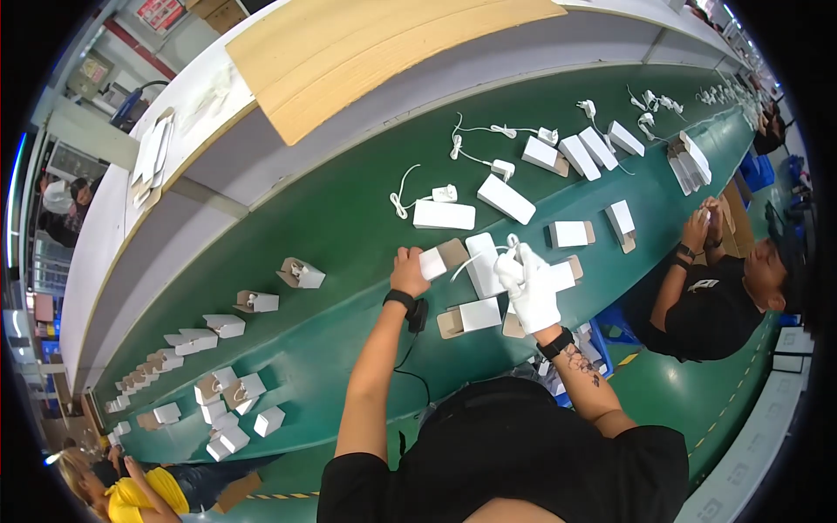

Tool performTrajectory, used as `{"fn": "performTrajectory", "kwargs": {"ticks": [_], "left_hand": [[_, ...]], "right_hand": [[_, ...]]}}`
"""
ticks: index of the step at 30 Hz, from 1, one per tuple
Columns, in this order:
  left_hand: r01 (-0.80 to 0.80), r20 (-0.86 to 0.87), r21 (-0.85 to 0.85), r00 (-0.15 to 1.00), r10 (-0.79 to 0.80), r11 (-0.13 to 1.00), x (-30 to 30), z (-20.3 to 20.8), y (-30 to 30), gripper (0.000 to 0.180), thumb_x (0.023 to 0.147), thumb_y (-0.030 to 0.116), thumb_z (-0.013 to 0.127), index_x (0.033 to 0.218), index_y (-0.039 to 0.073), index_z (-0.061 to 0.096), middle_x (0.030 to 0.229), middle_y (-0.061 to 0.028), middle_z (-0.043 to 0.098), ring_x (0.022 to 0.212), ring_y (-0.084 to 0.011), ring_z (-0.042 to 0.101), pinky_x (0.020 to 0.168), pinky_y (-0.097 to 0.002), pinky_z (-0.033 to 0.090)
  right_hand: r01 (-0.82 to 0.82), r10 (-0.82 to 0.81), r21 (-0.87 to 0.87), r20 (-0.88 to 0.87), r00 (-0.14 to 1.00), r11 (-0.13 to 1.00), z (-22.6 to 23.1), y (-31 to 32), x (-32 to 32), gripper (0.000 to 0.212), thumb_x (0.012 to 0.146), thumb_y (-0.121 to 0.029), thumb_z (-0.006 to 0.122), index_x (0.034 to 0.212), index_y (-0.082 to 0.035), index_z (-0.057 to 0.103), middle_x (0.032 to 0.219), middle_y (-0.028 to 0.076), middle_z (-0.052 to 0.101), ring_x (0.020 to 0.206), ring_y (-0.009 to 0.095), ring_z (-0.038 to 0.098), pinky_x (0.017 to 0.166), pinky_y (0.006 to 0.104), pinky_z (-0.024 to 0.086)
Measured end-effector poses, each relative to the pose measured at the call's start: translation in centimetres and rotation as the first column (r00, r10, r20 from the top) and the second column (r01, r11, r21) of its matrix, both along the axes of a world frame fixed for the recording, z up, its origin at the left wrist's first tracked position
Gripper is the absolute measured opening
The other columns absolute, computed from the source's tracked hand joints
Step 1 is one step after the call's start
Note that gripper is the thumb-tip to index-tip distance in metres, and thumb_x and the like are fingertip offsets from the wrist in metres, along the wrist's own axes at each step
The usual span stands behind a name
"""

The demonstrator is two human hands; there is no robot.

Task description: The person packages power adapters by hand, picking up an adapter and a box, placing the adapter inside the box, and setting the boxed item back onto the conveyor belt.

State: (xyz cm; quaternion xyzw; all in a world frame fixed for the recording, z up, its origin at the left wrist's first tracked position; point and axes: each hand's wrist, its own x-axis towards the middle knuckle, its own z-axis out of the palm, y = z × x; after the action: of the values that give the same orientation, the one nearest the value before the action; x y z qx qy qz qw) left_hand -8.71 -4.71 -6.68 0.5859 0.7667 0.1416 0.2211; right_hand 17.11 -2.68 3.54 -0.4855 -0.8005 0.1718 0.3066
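My bare left hand grips a small white box whose brown-lined flap stands open toward the right. My right hand, in a white glove, is closed around a white charger with a cable; a loose end of the cable curves out to the left. Under and beside the glove lie several white boxes, among them a long upright-lying one and an open-flapped box nearer me. The glove partly hides another open box to its right.
Farther back on the green bench lie closed boxes and chargers with cables. Packed boxes stand in a row at left. One co-worker sits at right, another at lower left. A cardboard-topped shelf runs behind.
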Motion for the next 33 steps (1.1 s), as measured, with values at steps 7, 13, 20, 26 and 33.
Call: {"fn": "performTrajectory", "kwargs": {"ticks": [7, 13, 20, 26, 33], "left_hand": [[0.010, -0.026, 0.106, 1.000, -0.008, 0.994, 3.1, 5.4, -2.9, 0.059, 0.061, 0.004, 0.068, 0.115, 0.014, 0.047, 0.106, -0.0091, 0.051, 0.099, -0.0338, 0.051, 0.073, -0.0455, 0.051], [0.275, 0.028, 0.210, 0.958, -0.287, 0.938, 3.3, 7.5, -3.0, 0.059, 0.060, 0.011, 0.073, 0.114, 0.012, 0.049, 0.104, -0.0084, 0.054, 0.099, -0.0324, 0.052, 0.076, -0.0439, 0.050], [0.141, 0.367, 0.255, 0.901, -0.231, 0.957, 4.6, 9.3, -4.2, 0.064, 0.054, 0.021, 0.080, 0.110, 0.010, 0.052, 0.108, -0.0077, 0.054, 0.105, -0.0296, 0.052, 0.081, -0.0406, 0.048], [0.070, 0.296, 0.387, 0.935, -0.195, 0.920, 3.9, 9.0, -4.0, 0.064, 0.052, 0.015, 0.080, 0.109, 0.009, 0.052, 0.107, -0.0108, 0.053, 0.103, -0.0328, 0.051, 0.087, -0.0395, 0.044], [-0.520, 0.527, 0.516, 0.819, 0.226, 0.681, -8.9, 0.6, -5.7, 0.070, 0.053, 0.012, 0.082, 0.114, 0.005, 0.047, 0.103, -0.0116, 0.052, 0.103, -0.0317, 0.047, 0.093, -0.0426, 0.037]], "right_hand": [[-0.024, 0.061, -0.213, 0.168, 0.984, 0.977, 2.6, 0.7, -2.0, 0.044, 0.075, -0.015, 0.066, 0.116, -0.005, 0.053, 0.097, 0.016, 0.059, 0.089, 0.035, 0.056, 0.077, 0.0410, 0.046], [-0.633, 0.643, -0.115, 0.117, 0.757, 0.766, 0.4, 4.5, -2.2, 0.041, 0.074, -0.019, 0.066, 0.111, -0.006, 0.055, 0.102, 0.015, 0.060, 0.088, 0.032, 0.056, 0.079, 0.0374, 0.046], [-0.731, 0.715, -0.248, -0.168, 0.678, 0.635, 1.3, 4.2, -2.9, 0.025, 0.075, -0.017, 0.061, 0.098, -0.006, 0.060, 0.095, 0.015, 0.061, 0.087, 0.031, 0.059, 0.073, 0.0342, 0.048], [-0.761, 0.813, -0.291, 0.264, 0.519, 0.580, 2.1, 3.9, -7.0, 0.016, 0.080, -0.014, 0.053, 0.091, -0.006, 0.062, 0.090, 0.014, 0.062, 0.081, 0.030, 0.061, 0.068, 0.0342, 0.049], [-0.403, 0.359, 0.232, 0.209, 0.910, 0.885, -3.3, 14.2, -11.5, 0.019, 0.077, -0.015, 0.058, 0.094, -0.007, 0.061, 0.089, 0.015, 0.061, 0.079, 0.030, 0.061, 0.068, 0.0402, 0.050]]}}
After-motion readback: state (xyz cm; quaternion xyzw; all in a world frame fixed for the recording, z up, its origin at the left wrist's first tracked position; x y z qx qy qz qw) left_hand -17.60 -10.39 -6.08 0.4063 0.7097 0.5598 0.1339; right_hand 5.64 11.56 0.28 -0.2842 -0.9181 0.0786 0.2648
